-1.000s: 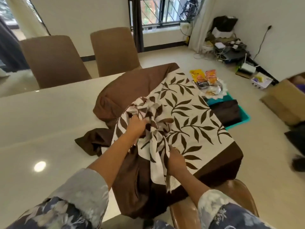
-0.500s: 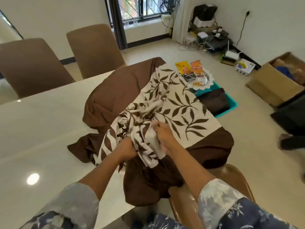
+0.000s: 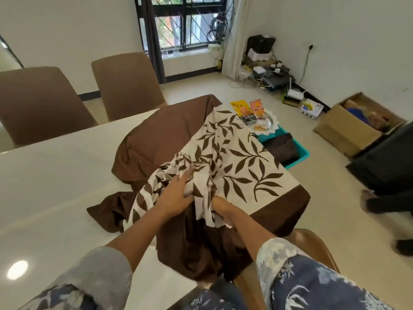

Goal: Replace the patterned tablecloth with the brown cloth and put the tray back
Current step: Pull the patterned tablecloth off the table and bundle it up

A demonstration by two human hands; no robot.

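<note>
Now heaped in crumpled folds at the right end of the table (image 3: 67, 175): patterned tablecloth (image 3: 243, 173), cream with brown leaves and a wide brown border. Flat across the far part of that end, with the border hanging over the end and the near edge.

Left hand (image 3: 176, 195) laid on top of the heap, fingers straight and spread, pressing into the folds. Right hand (image 3: 220, 205) just beside it and nearer the table edge, fingers curled tight into a fold of the same cloth.

Glossy white tabletop to the left, with one ceiling light mirrored in it. Past the end of the table, on the pale tiled floor (image 3: 324, 193): teal bin (image 3: 301, 156) holding the folded brown cloth (image 3: 282, 148). At the bin's far side, a clear tray (image 3: 266, 125) on a white doily, with snack packets (image 3: 242, 108) at its far edge.

Brown-covered chairs (image 3: 127, 83) along the far side of the table, a wooden chair (image 3: 312, 245) at the near corner under the hanging border. Further out, a barred window (image 3: 183, 21), a tangle of cables and small devices (image 3: 274, 77) by the right wall, an open cardboard box (image 3: 348, 128), and someone's dark-clad feet (image 3: 380, 204) at the right margin.

Against half a second ago: left hand no longer clutching the lower bunch, now flat across the top. Right hand down from the top of the bunch to the near edge. View lifted, with more window showing.
</note>
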